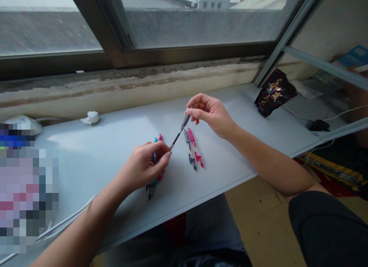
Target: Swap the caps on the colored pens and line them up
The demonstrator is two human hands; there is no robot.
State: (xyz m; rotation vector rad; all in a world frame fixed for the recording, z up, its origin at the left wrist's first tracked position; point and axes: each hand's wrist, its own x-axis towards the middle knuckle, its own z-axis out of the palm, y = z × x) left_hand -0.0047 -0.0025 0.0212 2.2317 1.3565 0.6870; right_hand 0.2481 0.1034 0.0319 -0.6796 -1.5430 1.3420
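Right hand (209, 115) and left hand (140, 167) apart, a black-and-grey pen (180, 131) pinched between right fingers (192, 110), its tip at the left fingertips (167, 153), that two-point hold keeping it steady above the tabletop (86, 152). Just right of the pen, two loose pens (192, 149); left of it, a bundle of pens (151, 188) under the left hand.

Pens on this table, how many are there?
At least 5. One pen is in the right hand. A grey pen and a pink pen lie on the table. A teal pen and another pink pen sit under the left hand; more may be hidden there.
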